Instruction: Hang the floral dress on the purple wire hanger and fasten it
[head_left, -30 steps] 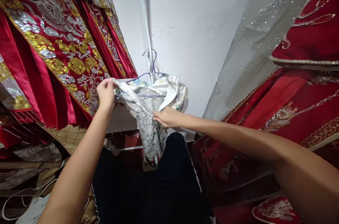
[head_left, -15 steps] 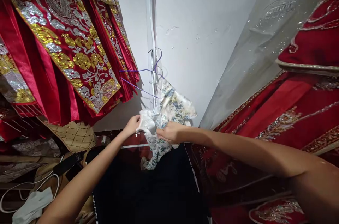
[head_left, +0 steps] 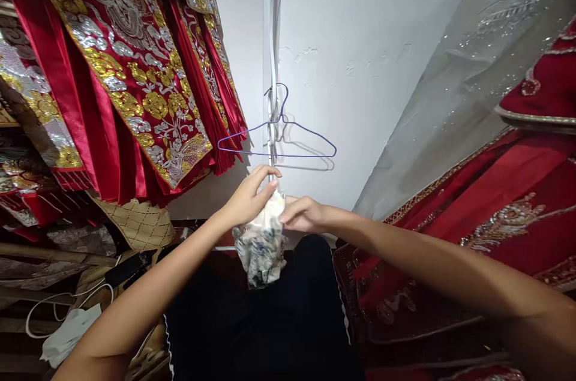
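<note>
A white garment (head_left: 261, 249) with a dark floral print hangs bunched up between my hands, just above my lap. My left hand (head_left: 252, 196) grips its white upper part from the left, the fingers curled over the top. On the other side my right hand (head_left: 302, 214) is closed on the garment's right edge, with some of its fingers hidden behind the cloth. Directly above both hands a bare purple wire hanger (head_left: 310, 129) hangs on a white upright pole (head_left: 272, 57), apart from the garment.
Red costumes with gold and silver embroidery (head_left: 157, 105) hang at the left. A sheer sparkly cloth (head_left: 450, 105) and a red beaded garment (head_left: 472, 189) fill the right. At the lower left lie a white cable (head_left: 40, 309) and a pale cloth (head_left: 72, 333). Behind stands a white wall (head_left: 351, 21).
The garment has come off the purple hanger, which now hangs bare and turned flat to view. Both hands hold the garment closer together, and it is more bunched up.
</note>
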`<state>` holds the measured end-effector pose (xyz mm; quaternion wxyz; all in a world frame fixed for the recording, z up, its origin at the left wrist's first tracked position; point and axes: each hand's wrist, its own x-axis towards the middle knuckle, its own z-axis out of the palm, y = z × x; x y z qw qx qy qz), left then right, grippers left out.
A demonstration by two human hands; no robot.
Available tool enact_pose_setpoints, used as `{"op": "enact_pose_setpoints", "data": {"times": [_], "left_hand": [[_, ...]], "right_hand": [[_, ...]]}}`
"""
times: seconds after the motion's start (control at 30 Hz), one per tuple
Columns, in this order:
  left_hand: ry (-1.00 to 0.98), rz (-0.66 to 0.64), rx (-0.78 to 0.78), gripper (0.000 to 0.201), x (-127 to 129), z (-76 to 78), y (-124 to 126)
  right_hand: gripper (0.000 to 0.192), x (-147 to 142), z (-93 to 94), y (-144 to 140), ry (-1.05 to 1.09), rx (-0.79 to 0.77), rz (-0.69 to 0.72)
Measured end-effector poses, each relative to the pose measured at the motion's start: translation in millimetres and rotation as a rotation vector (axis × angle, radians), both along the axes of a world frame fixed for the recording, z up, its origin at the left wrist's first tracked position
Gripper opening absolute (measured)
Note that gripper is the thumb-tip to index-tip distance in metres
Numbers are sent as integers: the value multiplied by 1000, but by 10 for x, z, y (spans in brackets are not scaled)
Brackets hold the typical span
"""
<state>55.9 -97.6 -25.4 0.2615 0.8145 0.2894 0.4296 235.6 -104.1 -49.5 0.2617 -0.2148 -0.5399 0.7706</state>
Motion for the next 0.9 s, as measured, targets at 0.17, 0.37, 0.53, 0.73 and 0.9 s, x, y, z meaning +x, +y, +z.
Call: {"op": "enact_pose_setpoints", "data": {"times": [0.17,0.37,0.53,0.73,0.9], "left_hand": [[257,-269,-494,65,-203,-380,70],[753,33,-237,58,-784,-661,245],[860,324,-103,32,-1324,-538,551],[649,349,56,38,-1329,-247,527],[479,473,25,42,-1174,-40,513]], "right_hand": [[28,55,192,-76,-28,-105,-27],[19,298,325,365,-183,212,-426],[26,599,301,1083,-371,751,-927],[39,742,-51,1470,-588,774,-703],[38,1000,43,1427,-652,882,-830]]}}
